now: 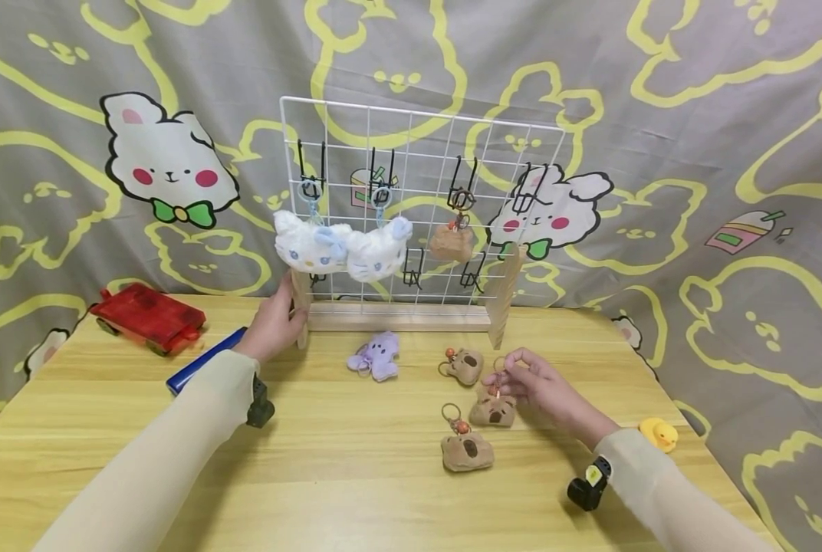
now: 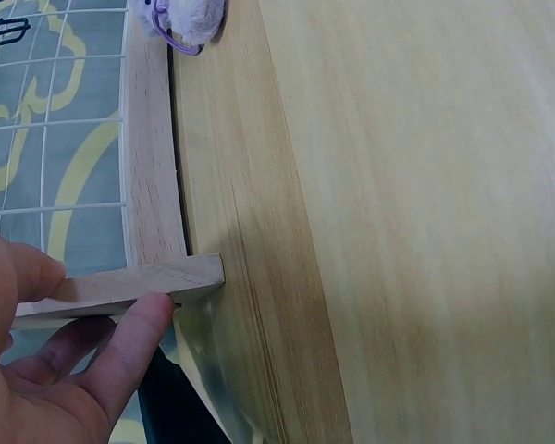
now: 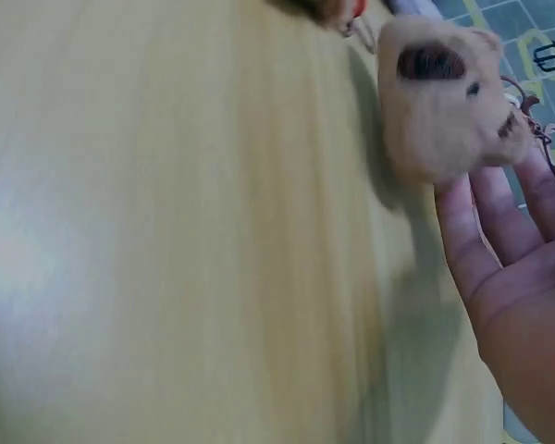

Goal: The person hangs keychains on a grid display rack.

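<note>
My left hand [image 1: 277, 322] grips the left wooden leg [image 2: 120, 285] of a white wire grid rack [image 1: 411, 230], thumb on one side and fingers on the other. With thumb and fingertips my right hand [image 1: 538, 387] pinches the metal ring of a brown plush keychain [image 1: 494, 410]. In the right wrist view this plush [image 3: 444, 102] hangs by the fingers, its dark snout showing. Two more brown plush keychains [image 1: 468, 451] lie to its left. On the rack's black hooks hang two white cat plush keychains [image 1: 307, 244] and one brown plush [image 1: 451, 242].
A purple plush keychain [image 1: 376, 357] lies before the rack's base. Left on the table [image 1: 280, 475] are a red toy cart [image 1: 150, 316] and a blue bar-shaped object [image 1: 204, 362]. A yellow rubber duck [image 1: 658, 435] sits by the right sleeve. Patterned curtain [image 1: 749, 307] hangs behind.
</note>
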Motion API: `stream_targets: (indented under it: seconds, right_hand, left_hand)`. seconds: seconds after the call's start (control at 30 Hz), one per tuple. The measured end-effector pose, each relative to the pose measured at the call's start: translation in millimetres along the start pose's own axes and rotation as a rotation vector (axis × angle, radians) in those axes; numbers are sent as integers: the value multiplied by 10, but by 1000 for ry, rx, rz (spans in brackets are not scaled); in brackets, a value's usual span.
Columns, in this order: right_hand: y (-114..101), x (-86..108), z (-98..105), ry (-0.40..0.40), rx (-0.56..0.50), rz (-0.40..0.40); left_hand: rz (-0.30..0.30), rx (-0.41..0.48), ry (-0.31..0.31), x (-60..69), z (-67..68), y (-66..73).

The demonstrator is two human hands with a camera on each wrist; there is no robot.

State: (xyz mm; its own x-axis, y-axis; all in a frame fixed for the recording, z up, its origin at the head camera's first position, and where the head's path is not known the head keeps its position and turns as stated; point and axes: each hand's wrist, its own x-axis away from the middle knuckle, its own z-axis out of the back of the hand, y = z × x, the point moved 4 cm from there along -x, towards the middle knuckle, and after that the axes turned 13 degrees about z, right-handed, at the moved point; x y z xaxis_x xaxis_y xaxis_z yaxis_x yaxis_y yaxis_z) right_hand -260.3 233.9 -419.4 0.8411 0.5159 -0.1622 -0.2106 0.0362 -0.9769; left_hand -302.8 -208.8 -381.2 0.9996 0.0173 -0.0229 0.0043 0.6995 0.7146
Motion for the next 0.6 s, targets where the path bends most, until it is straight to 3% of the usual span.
stream_targets:
  seconds: [0.2, 0.43, 0.6]
  right_hand:
    - [-195, -75, -20, 12, -207, 17]
    - [-649, -239, 22, 98, -154, 110]
    - [-962, -345, 137, 192, -70, 129]
  left_hand:
    - [-9, -7, 8, -8, 2, 33]
    - [-6, -2, 0, 11, 6, 46]
    - [-8, -22, 9, 17, 6, 35]
